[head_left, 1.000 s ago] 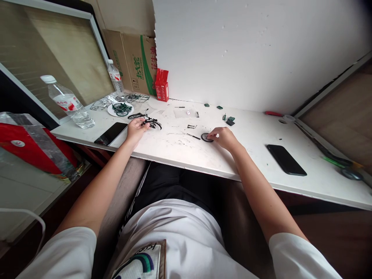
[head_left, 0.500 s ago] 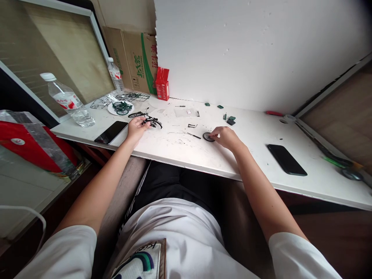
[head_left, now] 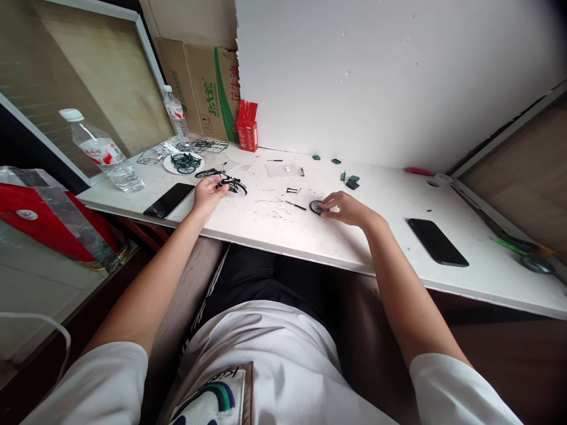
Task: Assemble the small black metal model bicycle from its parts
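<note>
Matte white panel (head_left: 354, 77), ragged along its left edge, upright behind a flat, scuffed white tabletop (head_left: 266, 227). Toward the left, a square-cornered brown cardboard carton (head_left: 199, 88) with green and red print, then a clear plastic bottle (head_left: 103, 151) with a rounded white cap. Left hand (head_left: 207, 196) bare, thumb and fingers in a pinch; right hand (head_left: 348, 208) low over the tabletop, fingers curved. Slim, glossy black phone (head_left: 169, 201) near the left hand. Small red box (head_left: 247, 126) beside the carton. Round white plate (head_left: 167, 164) under a green bicycle model (head_left: 185, 163). Black miniature bicycle (head_left: 234, 186), spindly and openwork, held in that left-hand pinch. Thin, spoked wheel (head_left: 315, 206) on the tabletop, well apart from the bicycle, partly hidden by the right fingertips; impossible to tell if gripped or only touched. Just left, a slender dark tool (head_left: 296, 206)
</note>
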Demonstrator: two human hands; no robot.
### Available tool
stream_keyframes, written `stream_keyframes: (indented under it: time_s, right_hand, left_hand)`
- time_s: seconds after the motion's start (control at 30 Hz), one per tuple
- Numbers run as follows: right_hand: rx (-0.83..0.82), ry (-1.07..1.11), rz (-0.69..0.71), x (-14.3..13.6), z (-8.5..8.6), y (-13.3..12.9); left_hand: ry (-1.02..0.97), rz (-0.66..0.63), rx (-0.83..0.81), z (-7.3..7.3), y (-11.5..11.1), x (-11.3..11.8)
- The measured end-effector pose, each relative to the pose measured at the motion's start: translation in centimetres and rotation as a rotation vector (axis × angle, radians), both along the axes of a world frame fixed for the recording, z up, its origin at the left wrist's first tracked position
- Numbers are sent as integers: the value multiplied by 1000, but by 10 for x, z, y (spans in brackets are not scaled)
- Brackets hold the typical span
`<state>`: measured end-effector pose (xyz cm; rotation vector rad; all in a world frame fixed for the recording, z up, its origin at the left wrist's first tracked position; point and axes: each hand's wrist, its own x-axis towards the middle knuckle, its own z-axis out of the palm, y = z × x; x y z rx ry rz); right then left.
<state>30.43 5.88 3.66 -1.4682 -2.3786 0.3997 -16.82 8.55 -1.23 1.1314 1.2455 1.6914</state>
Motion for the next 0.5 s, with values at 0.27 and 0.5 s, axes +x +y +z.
stream_keyframes:
  time_s: [0.27, 0.5]
  right_hand:
    - [8, -208, -86, -22, 12, -15]
    - [20, -391, -224, -56, 24, -34]
  left_hand:
    - [5, -6, 17, -2, 2, -1]
    - [36, -17, 30, -6, 5, -4]
